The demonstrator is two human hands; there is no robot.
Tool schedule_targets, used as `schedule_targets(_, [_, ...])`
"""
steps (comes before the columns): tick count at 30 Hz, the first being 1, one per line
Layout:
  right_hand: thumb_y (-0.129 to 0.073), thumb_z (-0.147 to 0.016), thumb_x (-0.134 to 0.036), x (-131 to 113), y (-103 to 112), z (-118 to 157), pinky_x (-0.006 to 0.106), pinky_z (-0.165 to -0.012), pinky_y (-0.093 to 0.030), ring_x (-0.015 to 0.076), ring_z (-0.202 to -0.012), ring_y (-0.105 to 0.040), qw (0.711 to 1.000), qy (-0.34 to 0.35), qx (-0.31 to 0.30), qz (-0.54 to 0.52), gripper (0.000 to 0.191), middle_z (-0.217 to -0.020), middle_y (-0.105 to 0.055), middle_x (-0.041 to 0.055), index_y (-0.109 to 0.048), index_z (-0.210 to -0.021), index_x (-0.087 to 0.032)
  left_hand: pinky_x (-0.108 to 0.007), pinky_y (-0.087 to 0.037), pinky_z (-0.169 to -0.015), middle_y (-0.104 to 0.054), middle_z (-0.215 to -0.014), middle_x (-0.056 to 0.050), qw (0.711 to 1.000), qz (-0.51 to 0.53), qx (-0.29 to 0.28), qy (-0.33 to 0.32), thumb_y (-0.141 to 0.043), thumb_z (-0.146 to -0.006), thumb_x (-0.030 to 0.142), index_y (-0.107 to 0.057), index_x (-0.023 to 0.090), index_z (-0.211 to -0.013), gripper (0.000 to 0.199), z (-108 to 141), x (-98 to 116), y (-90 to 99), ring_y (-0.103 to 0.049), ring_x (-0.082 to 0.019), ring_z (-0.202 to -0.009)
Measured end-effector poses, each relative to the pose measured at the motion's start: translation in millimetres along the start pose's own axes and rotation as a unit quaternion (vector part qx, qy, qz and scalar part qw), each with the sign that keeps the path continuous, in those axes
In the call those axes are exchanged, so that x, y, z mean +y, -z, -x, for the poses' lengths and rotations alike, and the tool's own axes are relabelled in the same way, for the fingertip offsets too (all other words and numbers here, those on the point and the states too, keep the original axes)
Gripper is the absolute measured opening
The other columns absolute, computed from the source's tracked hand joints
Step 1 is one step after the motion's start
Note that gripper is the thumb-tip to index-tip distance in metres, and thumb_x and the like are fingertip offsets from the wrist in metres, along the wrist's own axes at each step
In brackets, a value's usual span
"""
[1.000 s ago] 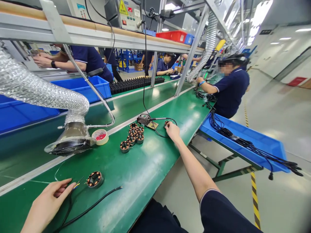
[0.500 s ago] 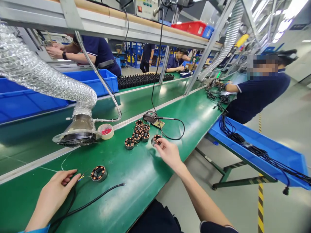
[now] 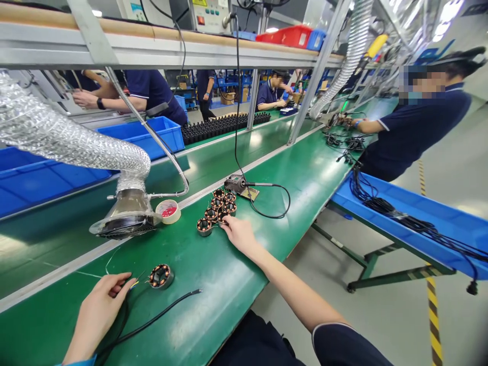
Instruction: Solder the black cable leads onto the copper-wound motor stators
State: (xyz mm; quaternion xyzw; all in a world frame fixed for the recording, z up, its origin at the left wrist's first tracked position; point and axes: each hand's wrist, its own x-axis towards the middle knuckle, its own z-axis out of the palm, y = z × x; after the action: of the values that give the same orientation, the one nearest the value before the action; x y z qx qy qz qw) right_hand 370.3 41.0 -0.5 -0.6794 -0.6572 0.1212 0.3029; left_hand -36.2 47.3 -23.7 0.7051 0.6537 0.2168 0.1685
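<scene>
My right hand (image 3: 238, 236) lies at the near edge of a cluster of several copper-wound stators (image 3: 217, 208), with its fingertips on one stator (image 3: 223, 217) that they partly hide. These stand on a green bench mat (image 3: 244, 284). My left hand (image 3: 101, 310) rests near the front, its fingertips at thin coloured wire ends (image 3: 133, 284). A separate stator (image 3: 161, 276) sits just right of those fingers. A black cable (image 3: 160, 314) curves past the hand, and I cannot tell whether the hand grips anything.
A soldering station (image 3: 236, 184) with its cord stands behind the cluster. Left of it are a tape roll (image 3: 168, 211) and a silver fume hood (image 3: 127, 216). A co-worker (image 3: 419, 132) sits at right, beside a blue bin (image 3: 412, 213) of black cables.
My right hand has moved left from near the soldering station, bringing a stator to the cluster. My left hand stays in about the same place, and the whole view has shifted slightly.
</scene>
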Motion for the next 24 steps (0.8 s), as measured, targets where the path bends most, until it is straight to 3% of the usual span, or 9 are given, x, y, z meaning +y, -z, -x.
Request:
schedule_targets(7, [-0.064,-0.087,-0.036,14.5,19.0,-3.4,0.025,-0.065,-0.045,0.0155,-0.062,-0.062,0.977,-0.062,0.109,-0.173,0.024,-0.065,-0.061,-0.0028,-0.065,-0.107,-0.022,-0.028,-0.05,-0.06,-0.07,-0.084,-0.004,0.999,-0.018,-0.02,-0.019,-0.057,-0.075,0.056,-0.073,0.024,-0.086,0.038,-1.6,9.8,1.9,-0.063,-0.02,-0.07])
schedule_targets(11, [-0.058,-0.089,-0.043,39.9,45.9,-35.2,0.025,-0.052,-0.049,0.0134,-0.048,-0.059,0.918,-0.146,0.189,-0.316,0.031,-0.063,-0.058,-0.0037,-0.057,-0.108,-0.018,-0.026,-0.049,-0.061,-0.071,-0.084,-0.003,0.998,-0.028,-0.036,-0.031,-0.055,-0.079,0.051,-0.072,0.025,-0.083,0.032,-4.0,3.6,-0.5,-0.064,-0.019,-0.07])
schedule_targets(17, [-0.067,-0.086,-0.039,78.9,77.1,-87.9,0.028,-0.055,-0.057,0.0145,-0.055,-0.064,0.824,-0.243,0.238,-0.454,0.026,-0.061,-0.057,-0.0024,-0.052,-0.083,-0.018,-0.029,-0.051,-0.071,-0.073,-0.095,-0.003,0.999,0.017,-0.03,-0.032,-0.055,-0.081,0.056,-0.073,0.025,-0.088,0.037,-9.7,2.5,6.0,-0.067,-0.022,-0.081])
schedule_targets(20, [-0.062,-0.092,-0.036,91.1,80.0,-101.2,0.026,-0.055,-0.057,0.0124,-0.058,-0.063,0.816,-0.253,0.215,-0.474,0.025,-0.065,-0.058,-0.001,-0.054,-0.081,-0.016,-0.031,-0.051,-0.078,-0.073,-0.1,-0.005,0.998,0.044,-0.002,-0.04,-0.054,-0.084,0.055,-0.073,0.023,-0.094,0.038,-8.6,17.7,16.0,-0.066,-0.024,-0.088])
schedule_targets(24, [-0.054,-0.098,-0.034,104.2,73.1,-119.8,0.027,-0.066,-0.057,0.0115,-0.075,-0.064,0.85,-0.196,0.171,-0.458,0.023,-0.092,-0.065,0.0039,-0.062,-0.102,-0.013,-0.032,-0.049,-0.079,-0.071,-0.097,-0.007,0.997,0.044,0.005,-0.068,-0.051,-0.089,0.046,-0.073,0.02,-0.095,0.034,-9.0,31.7,26.4,-0.064,-0.022,-0.087])
